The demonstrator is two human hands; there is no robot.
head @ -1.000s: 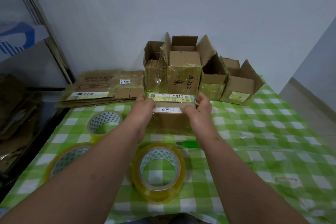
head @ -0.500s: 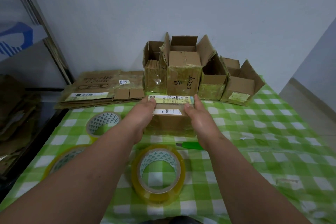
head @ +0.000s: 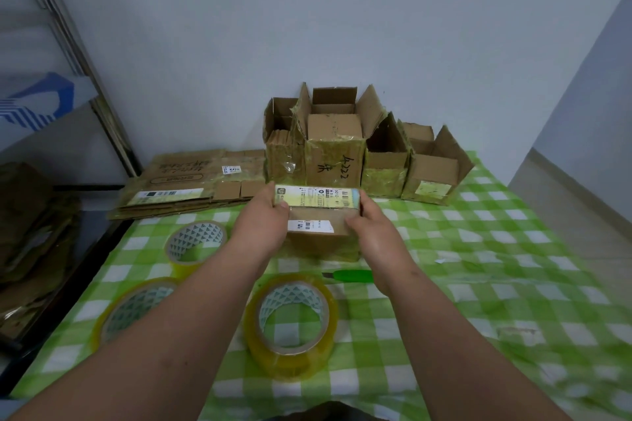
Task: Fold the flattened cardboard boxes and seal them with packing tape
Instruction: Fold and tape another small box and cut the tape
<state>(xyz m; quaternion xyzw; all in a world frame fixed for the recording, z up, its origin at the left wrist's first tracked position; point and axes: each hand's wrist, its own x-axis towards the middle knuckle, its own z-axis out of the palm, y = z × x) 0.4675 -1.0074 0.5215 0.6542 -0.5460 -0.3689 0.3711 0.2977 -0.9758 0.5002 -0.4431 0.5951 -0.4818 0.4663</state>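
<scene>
Nearest, on the green-checked table (head: 513, 249): a roll of yellowish packing tape (head: 290, 321) lying flat, a second roll (head: 133, 309) partly behind the left forearm, a third roll (head: 195, 242) further left and back. Just beyond the near roll, a green cutter (head: 352, 275), its right end hidden by the right wrist. Then the small cardboard box (head: 316, 220), gripped from both sides: left hand (head: 265, 225) curled round its left end with thumb on the top edge, right hand (head: 371, 232) clasping the right end. On its upper face a yellow-green shipping label reading "501E", the rest too small to read; below it a white barcode sticker. Compared with half a second ago, box held slightly higher, fingers wrapped tighter round its ends. Behind, a row of opened boxes (head: 335, 154) against the wall, the middle one hand-marked "A222" plus a character. To the left, a stack of flattened cartons (head: 191, 183) with printed text, unreadable, and a sticker marked "5".
</scene>
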